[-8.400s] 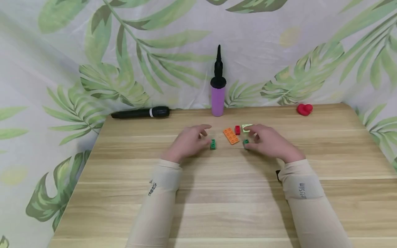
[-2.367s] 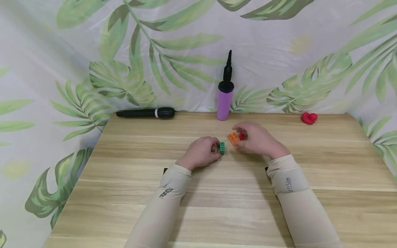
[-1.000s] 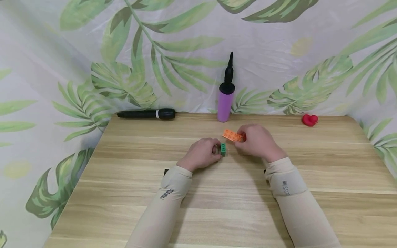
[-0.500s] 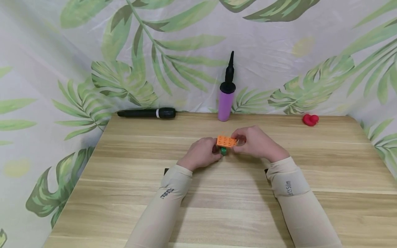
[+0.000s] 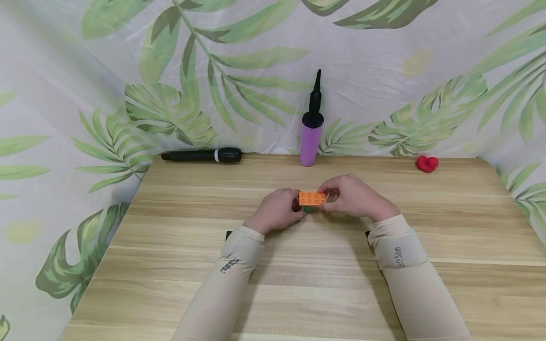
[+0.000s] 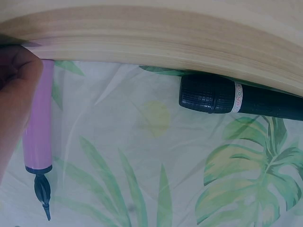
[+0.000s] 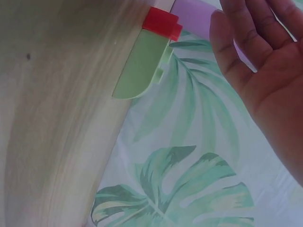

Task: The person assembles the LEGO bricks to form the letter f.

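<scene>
An orange building-block plate [image 5: 311,199] with several studs lies level over a green block [image 5: 307,210] near the table's middle. My right hand [image 5: 354,196] pinches the plate's right end between thumb and fingers. From the other side, my left hand [image 5: 275,210] grips the green block, which is mostly covered by the plate. Whether the two pieces are pressed fully together cannot be seen. The right wrist view shows a red block [image 7: 161,22] and a pale green block [image 7: 142,64] on the table by my right hand; that hand hides them in the head view.
A purple-and-black hand pump [image 5: 310,142] stands upright at the table's back edge. To its left lies a black microphone-like object [image 5: 200,156]. A red rubber duck [image 5: 427,164] sits at the back right. A leaf-patterned cloth hangs behind the wooden table [image 5: 277,303].
My right hand has lifted the orange plate, turned it and carried it left onto the green block. My left hand came right to the green block earlier and has stayed there.
</scene>
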Motion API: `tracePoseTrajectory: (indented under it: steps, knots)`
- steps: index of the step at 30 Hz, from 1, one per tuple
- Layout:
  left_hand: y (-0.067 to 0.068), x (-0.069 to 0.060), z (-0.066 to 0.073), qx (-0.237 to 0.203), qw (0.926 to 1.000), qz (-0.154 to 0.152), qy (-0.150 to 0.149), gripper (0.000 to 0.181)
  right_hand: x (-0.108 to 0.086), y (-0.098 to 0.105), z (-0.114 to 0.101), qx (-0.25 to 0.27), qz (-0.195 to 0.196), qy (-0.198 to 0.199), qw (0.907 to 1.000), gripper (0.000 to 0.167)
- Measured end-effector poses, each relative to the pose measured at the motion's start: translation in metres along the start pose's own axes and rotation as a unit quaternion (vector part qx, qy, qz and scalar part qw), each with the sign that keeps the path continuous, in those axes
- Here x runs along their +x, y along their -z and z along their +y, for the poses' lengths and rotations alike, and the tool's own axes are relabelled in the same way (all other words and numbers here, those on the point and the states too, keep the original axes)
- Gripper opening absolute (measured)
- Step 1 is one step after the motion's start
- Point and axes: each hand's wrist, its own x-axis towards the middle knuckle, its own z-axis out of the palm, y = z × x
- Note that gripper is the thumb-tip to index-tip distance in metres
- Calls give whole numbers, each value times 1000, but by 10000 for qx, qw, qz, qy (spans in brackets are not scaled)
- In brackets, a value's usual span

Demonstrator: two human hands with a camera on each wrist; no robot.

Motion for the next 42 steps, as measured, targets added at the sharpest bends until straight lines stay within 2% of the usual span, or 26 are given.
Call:
tracePoseTrajectory:
  steps: [4,8,11,15,20,29,42]
  knots:
    - [3,-1,-2,-105,9999,-96,-57,33,1,-1,-1,21,-21,1,10000,31]
    - [12,-3,-7,-582,9979,-202,-192,44,1,-2,0,2,-28,-13,10000,31]
    - [22,-6,-11,-1035,9943,-134,-194,48,1,-2,0,-23,-14,16,10000,32]
    - [31,-9,-13,-1257,9919,-61,-156,43,1,0,-1,-44,-11,28,10000,33]
    - [34,-9,-10,-1230,9921,-141,-211,40,1,0,-1,-60,-14,-16,10000,34]
    - [34,-10,-13,-1141,9933,-38,-202,36,1,0,-5,-47,20,51,10000,33]
    - [34,-10,-11,-1096,9936,-186,-194,34,2,-1,-4,-136,-50,43,9999,31]
